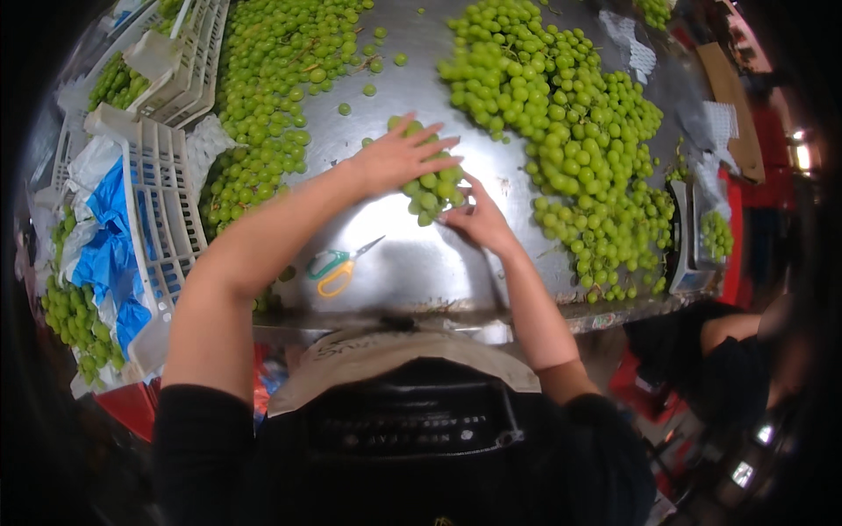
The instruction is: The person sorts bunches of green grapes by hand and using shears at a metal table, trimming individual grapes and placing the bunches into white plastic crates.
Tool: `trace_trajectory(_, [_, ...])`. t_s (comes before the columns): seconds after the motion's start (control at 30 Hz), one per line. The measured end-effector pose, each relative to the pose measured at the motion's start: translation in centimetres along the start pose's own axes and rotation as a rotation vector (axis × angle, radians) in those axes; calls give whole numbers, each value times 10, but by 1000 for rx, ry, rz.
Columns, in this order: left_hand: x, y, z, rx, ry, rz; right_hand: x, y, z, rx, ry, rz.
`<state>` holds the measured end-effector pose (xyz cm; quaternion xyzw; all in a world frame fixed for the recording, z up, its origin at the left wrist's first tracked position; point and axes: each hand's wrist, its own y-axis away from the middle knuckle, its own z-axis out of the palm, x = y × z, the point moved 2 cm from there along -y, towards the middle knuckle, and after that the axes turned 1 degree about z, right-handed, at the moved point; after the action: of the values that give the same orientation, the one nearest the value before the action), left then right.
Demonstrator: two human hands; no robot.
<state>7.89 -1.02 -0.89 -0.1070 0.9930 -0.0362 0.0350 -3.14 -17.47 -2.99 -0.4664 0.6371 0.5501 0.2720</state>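
Observation:
A small bunch of green grapes [432,191] is on the shiny metal tabletop [408,263] in front of me. My left hand [398,158] lies across the top of the bunch, palm down with its fingers spread, and hides part of it. From the right side, my right hand [483,217] grips the bunch's lower edge between thumb and fingers. Scissors [342,263] with one green and one yellow handle rest nearer to me, below my left forearm, blades pointing up and right.
Many loose grapes [270,98] cover the table's left part. A large heap of grape bunches [572,138] spreads along the right. White plastic crates [164,204] stand at the left edge. A scale [691,243] holds a grape-filled container at right, near another person's arm [730,329].

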Motion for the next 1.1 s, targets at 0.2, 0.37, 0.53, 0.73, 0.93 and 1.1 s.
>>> trace_trajectory(0.2, [-13, -19, 4, -162, 636, -191, -19, -11, -19, 18, -247, 5])
trace_trajectory(0.37, [6, -3, 18, 43, 1731, -435, -59, -1, -52, -115, -496, 66])
trace_trajectory(0.53, [42, 7, 25, 145, 2656, -430, -87, 21, -55, -263, -506, 59])
trace_trajectory(0.73, [66, 16, 41, 148, 2727, -576, -89, 29, -32, -282, -341, 165])
trace_trajectory(0.93, [84, 25, 48, 213, 2928, -659, -81, 26, -48, -106, -205, 33])
trace_trajectory(1.1, [81, 24, 10, 439, 3076, -685, -28, 31, -25, 142, -289, -175])
